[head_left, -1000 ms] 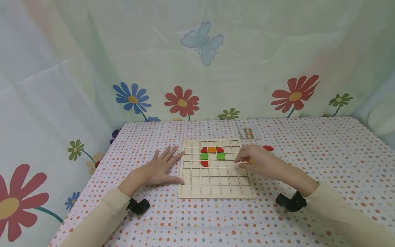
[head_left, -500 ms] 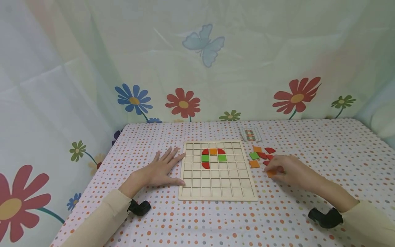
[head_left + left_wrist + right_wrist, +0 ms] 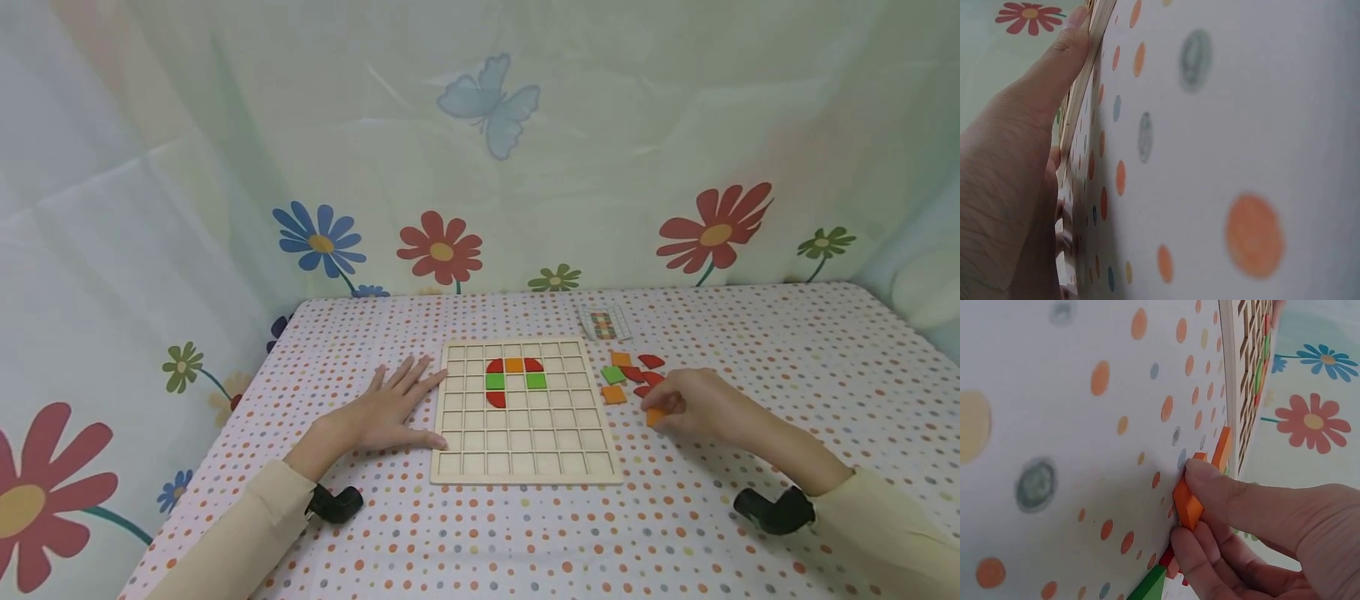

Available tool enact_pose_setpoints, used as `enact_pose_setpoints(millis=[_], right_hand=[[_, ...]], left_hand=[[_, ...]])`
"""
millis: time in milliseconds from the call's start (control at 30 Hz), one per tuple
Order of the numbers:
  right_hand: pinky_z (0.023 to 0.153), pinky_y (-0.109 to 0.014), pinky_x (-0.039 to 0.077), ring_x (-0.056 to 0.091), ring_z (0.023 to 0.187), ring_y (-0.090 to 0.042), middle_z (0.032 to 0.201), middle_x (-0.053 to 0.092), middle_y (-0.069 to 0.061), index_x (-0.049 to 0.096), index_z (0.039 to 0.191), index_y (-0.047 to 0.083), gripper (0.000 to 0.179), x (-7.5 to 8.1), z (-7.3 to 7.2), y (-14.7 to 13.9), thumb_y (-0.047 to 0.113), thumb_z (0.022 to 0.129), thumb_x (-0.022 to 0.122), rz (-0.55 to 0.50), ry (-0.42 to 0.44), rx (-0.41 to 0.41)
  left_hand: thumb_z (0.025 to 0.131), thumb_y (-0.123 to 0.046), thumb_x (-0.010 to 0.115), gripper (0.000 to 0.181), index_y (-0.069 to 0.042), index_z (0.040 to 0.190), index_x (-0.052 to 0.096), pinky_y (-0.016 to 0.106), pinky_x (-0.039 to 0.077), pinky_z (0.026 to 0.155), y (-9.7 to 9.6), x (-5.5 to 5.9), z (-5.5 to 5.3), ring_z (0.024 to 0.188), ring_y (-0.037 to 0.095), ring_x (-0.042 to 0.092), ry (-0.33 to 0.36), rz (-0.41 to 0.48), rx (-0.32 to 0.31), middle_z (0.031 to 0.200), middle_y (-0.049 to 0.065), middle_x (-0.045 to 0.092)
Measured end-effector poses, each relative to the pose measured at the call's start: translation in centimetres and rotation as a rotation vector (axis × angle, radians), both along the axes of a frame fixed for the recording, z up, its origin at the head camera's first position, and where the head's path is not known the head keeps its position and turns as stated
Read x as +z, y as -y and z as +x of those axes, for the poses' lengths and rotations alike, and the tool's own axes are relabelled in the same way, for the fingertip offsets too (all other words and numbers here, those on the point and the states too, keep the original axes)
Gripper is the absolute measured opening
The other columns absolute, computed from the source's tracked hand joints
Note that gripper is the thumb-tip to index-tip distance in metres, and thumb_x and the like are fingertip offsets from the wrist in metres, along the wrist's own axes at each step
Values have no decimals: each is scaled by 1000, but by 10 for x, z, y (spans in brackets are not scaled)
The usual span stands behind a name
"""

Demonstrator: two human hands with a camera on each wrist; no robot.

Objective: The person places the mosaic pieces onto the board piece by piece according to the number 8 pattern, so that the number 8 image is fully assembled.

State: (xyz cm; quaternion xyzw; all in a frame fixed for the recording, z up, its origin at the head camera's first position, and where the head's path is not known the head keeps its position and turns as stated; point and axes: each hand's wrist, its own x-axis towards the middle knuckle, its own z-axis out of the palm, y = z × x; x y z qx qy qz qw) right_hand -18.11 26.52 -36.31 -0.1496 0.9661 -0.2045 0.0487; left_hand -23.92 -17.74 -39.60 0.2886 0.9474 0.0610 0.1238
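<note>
Landmark: the pale square wooden board (image 3: 525, 442) with recessed grid, lying flat on the white-clothed, colour-dotted desk (image 3: 465, 542). The flat orange square tile, perhaps painted wood (image 3: 655, 416), is off the board, beyond its right edge and well apart from it. Right hand (image 3: 693, 404) is far the nearer: fingers curled, thumb and fingertips pinching the tile, which sits on the board-facing side of the hand. Key relation, in my judgement: tile to board is a leftward line from the right hand, with nothing of the left hand in the way. Tile sides look about equal, so no clear long axis; right wrist view shows it tilted, contact with the cloth uncertain. Left hand (image 3: 390, 415) lies spread, fingers extended and gripping nothing, thumb and fingertips at the board's left edge. Loose red quarter-circle pieces (image 3: 652, 361) and a green square tile (image 3: 612, 375) lie right of the board. Small printed card (image 3: 606, 322) beyond the board's far right corner: gridded coloured pattern, no legible writing. No brand or label readable anywhere
</note>
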Motion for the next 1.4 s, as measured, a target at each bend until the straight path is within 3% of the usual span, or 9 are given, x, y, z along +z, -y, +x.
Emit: enact_pose_setpoints(millis=[400,733,967,1233,1400], right_hand=[[67,-32,58,64,76,-14,85,74,3,81,86,8,26,-2,5,7,-4,68,94,-69,-173,49],[63,-24,55,62,73,-9,83,71,6,81,88,8,21,10,-8,44,-4,74,91,-183,-272,181],[74,-28,61,68,84,-17,90,72,2,82,98,3,17,11,-27,79,-6,83,84,-263,-212,271],[77,-31,62,70,86,-20,91,74,-3,81,99,0,14,1,-51,118,-8,88,79,-340,-159,360],[78,-29,59,68,87,-19,89,72,-2,82,99,1,13,-2,-56,127,-7,90,77,-340,-79,332]], left_hand=[[87,-84,55,109,-29,170,10,67,-1,125,0,1,1,161,36,-1,0,11,1,176,9,-1],[88,-83,55,108,-30,170,10,66,-2,125,3,2,2,161,35,-2,-2,7,0,176,9,-2],[88,-85,54,108,-31,170,10,65,-2,125,-1,0,1,161,33,-3,-1,5,5,176,7,-2],[87,-85,54,108,-32,170,10,65,-3,125,0,-1,1,161,33,-4,1,3,4,176,6,-2],[88,-85,54,108,-31,170,8,65,-3,125,0,0,1,161,33,-4,2,5,-1,176,7,-3]])
